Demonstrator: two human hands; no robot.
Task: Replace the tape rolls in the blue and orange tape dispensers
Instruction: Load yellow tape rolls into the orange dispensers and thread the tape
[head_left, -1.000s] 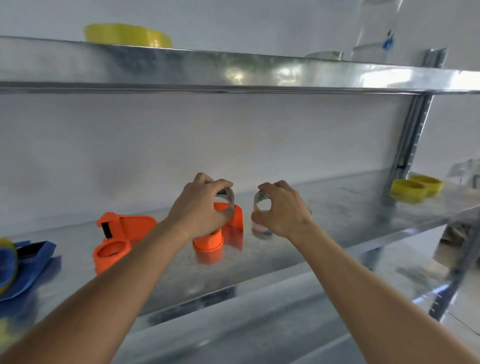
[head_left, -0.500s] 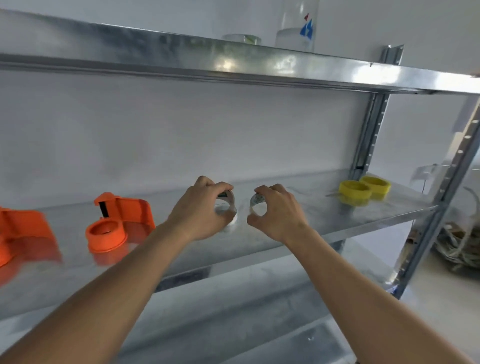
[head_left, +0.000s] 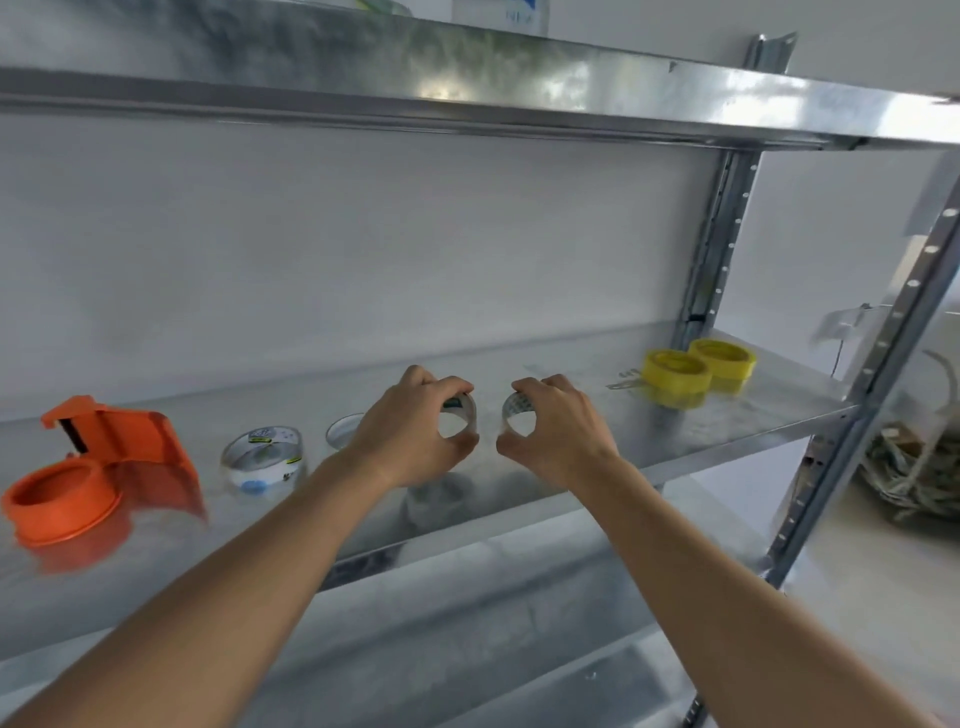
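The left hand and right hand are held side by side over the middle shelf, each with fingers and thumb curled round a small clear tape ring: the left ring and the right ring stand on edge, near each other but apart, holes facing the camera. Whether they touch the shelf cannot be told.

On the shelf at the far left lies an orange dispenser, its round hub holding no roll. Just right of it sits a clear tape roll with printed labels, tilted, and behind the left wrist a second clear roll is half hidden. Far right, near the upright, two yellow rolls lie flat, touching (the nearer one blurred).

The shelving is bare shiny metal with perforated posts against a white wall. An upper shelf runs across the top; things on it are cut off by the frame and cannot be made out. A lower shelf shows beneath the arms. Past the right post, a tangle of cord lies on a pale floor, blurred.
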